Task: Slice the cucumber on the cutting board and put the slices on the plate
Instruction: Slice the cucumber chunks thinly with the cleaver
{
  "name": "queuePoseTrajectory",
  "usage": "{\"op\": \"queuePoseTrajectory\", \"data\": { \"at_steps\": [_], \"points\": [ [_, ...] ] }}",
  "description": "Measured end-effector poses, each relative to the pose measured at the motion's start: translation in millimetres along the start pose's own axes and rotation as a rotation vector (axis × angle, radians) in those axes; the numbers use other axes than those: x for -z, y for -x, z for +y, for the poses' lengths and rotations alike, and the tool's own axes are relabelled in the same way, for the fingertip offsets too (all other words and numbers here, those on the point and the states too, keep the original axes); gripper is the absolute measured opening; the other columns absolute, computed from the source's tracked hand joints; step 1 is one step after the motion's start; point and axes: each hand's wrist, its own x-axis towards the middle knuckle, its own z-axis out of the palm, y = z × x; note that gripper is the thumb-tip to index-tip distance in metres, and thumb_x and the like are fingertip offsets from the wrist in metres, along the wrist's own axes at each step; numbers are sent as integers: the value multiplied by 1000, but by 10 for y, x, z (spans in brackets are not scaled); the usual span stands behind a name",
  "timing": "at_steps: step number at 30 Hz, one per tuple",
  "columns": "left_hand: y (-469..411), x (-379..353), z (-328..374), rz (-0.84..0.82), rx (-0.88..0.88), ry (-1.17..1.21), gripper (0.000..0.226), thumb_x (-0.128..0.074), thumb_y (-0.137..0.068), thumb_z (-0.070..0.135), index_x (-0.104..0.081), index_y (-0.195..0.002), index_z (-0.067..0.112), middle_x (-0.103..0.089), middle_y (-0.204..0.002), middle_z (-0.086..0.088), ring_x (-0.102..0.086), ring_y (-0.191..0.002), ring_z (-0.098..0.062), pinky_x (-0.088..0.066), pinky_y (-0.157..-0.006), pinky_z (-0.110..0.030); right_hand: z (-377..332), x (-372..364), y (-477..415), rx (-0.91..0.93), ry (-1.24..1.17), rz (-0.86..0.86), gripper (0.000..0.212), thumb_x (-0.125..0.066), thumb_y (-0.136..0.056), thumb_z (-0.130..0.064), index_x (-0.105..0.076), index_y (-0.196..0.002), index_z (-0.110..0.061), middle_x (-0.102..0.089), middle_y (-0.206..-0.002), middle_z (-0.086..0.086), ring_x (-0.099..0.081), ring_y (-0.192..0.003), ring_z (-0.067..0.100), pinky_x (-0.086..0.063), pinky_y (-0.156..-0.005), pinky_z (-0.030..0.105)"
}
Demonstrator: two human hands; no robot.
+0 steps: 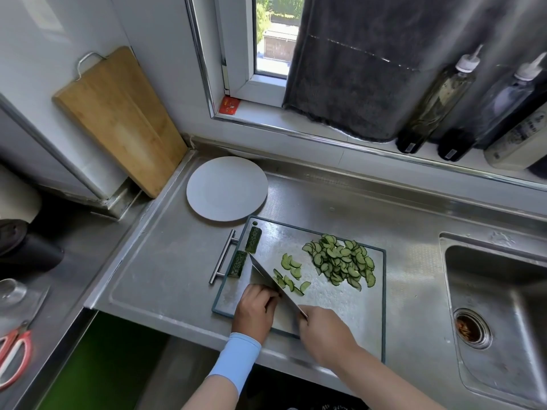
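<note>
A steel cutting board point(349, 309) with a dark rim lies on the counter. A heap of thin half-round cucumber slices point(340, 261) sits on its far right part, and several loose slices point(291, 275) lie nearer the middle. Two uncut cucumber pieces point(254, 239) point(237, 263) rest along the board's left edge. My right hand point(325, 335) grips the handle of a cleaver point(273, 284), whose blade stands on the board. My left hand point(256, 310) is curled against the blade's left side; what it holds is hidden. The white plate point(226, 192) behind the board holds nothing.
A sink point(503, 315) with a drain lies to the right. A wooden board point(118, 119) leans in the far left corner. Bottles point(438, 99) stand on the window ledge. Red scissors point(14, 353) lie at the far left. A bar handle point(222, 257) sticks out from the cutting board's left.
</note>
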Motion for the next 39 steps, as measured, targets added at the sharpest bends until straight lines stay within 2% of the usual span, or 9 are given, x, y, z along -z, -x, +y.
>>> {"op": "queuePoseTrajectory", "data": {
  "at_steps": [5,9,23,29,35,39],
  "points": [
    [-12,20,17,-18,31,10,22,-81,-67,-2,-70,-78,14,-62,-79,1,-52,-80,-12,-39,-72,-13,-66,29,-37,7,4,4,32,-39,-97,-20,-42,-66,-27,-47,-63,-6,-41,-59,14,-35,-57,30],
    [-8,9,16,-27,80,36,22,-80,-68,-1,-69,-77,16,-61,-82,1,-54,-83,-14,-42,-72,-16,-8,8,32,23,16,20,32,-39,-98,-23,-41,-67,-30,-47,-64,-6,-42,-61,14,-34,-57,28],
    [-31,0,-31,-41,98,45,21,-81,-69,1,-72,-80,18,-62,-81,3,-57,-81,-13,-43,-72,-15,155,35,240,33,10,35,32,-37,-103,-26,-42,-72,-21,-46,-61,-4,-35,-53,11,-26,-52,24],
    [-23,0,-34,-29,69,36,19,-82,-69,2,-71,-77,16,-64,-80,4,-56,-80,-13,-41,-72,-13,12,1,50,-19,-19,1,30,-37,-96,-19,-41,-67,-22,-47,-62,-5,-38,-57,14,-31,-55,27],
    [9,0,-31,-12,37,42,18,-78,-72,-1,-72,-81,13,-63,-84,1,-56,-85,-12,-41,-78,-12,-112,39,-63,-22,-46,6,32,-40,-97,-21,-42,-65,-24,-48,-61,-5,-40,-57,14,-31,-53,27],
    [-18,5,-21,-21,74,48,19,-79,-70,0,-72,-79,15,-62,-81,2,-55,-82,-12,-40,-75,-12,-96,42,-33,-3,-23,16,33,-40,-98,-23,-40,-65,-25,-46,-62,-5,-39,-57,13,-31,-54,27]
  ]
}}
